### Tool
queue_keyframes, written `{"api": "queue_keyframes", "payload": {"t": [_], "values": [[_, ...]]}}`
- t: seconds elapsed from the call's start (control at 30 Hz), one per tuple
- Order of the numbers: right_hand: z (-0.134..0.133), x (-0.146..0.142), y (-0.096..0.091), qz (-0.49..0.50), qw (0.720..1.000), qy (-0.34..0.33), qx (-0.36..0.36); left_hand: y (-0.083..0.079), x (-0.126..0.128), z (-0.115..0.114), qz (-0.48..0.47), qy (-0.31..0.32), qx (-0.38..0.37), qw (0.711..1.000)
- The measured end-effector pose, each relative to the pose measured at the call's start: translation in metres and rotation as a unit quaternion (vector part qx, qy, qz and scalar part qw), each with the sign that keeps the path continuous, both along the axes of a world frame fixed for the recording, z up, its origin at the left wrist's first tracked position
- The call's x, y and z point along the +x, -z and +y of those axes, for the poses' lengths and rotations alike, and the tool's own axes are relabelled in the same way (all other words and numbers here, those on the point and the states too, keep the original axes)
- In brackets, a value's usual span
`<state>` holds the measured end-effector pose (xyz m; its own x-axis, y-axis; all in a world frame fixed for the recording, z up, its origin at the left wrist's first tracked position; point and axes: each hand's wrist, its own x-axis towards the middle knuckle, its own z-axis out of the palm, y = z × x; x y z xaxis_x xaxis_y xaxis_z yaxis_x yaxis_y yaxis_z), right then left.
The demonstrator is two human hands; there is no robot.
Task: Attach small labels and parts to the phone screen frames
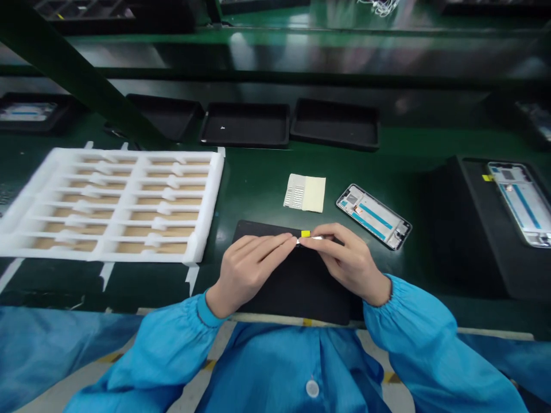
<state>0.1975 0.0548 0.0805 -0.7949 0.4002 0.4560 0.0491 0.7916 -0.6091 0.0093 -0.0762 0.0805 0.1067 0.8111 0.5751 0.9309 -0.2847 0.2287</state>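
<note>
Blue sleeves (pixel 172 338); yellow-tabbed strip (pixel 310 236), perhaps metal, between left hand (pixel 247 269) and right hand (pixel 350 261)

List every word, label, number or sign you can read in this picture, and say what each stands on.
None can be read.
Pale sheet: rows of small marks, too blurred to read.
Phone frame on the bench: blue strips, no legible print.
Yellow-tabbed strip pinched between left hand and right hand: no print visible.
</note>
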Motion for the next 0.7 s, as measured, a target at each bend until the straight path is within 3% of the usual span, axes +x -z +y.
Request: {"api": "queue_keyframes", "payload": {"t": [0.1,0.2,0.27,0.37,0.5,0.7], "values": [[0.018,-0.015,-0.008,0.006,0.998,0.037,-0.059,-0.003,-0.009,0.011,-0.020,-0.005,-0.034,0.999],[0.051,-0.050,0.000,-0.038,0.990,0.130,-0.051,-0.006,-0.026,0.038,-0.118,0.017,-0.170,0.978],[0.073,-0.077,0.013,-0.122,0.983,0.131,-0.028,-0.006,-0.037,0.058,-0.177,0.049,-0.261,0.948],[0.092,-0.107,0.029,-0.187,0.977,0.101,-0.008,-0.001,-0.047,0.077,-0.226,0.067,-0.328,0.915],[0.090,-0.116,0.034,-0.212,0.974,0.085,0.005,0.005,-0.048,0.083,-0.255,0.072,-0.365,0.893],[0.080,-0.113,0.037,-0.194,0.977,0.089,-0.008,0.004,-0.047,0.085,-0.242,0.065,-0.366,0.896]]}}
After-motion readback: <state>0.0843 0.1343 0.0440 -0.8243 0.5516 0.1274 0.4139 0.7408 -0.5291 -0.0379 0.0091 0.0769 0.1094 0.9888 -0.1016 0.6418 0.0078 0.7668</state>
